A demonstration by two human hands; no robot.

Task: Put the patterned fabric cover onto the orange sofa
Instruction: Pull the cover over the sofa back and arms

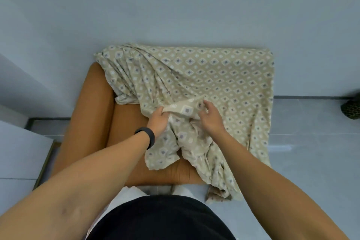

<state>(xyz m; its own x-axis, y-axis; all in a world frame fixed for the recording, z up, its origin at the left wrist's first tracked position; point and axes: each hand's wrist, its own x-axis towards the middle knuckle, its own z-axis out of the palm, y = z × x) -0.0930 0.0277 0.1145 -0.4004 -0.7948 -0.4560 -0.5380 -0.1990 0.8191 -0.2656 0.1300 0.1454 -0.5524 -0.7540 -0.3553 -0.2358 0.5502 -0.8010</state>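
Gripping a bunched fold of the patterned fabric cover (214,76), the left hand (158,121) has its fingers curled tight round the cloth at the middle of the seat. The right hand (211,118) sits just beside it, fingers loosely spread and touching the same raised fold. The cover drapes the backrest and right side of the orange sofa (93,115); the left armrest shows bare.
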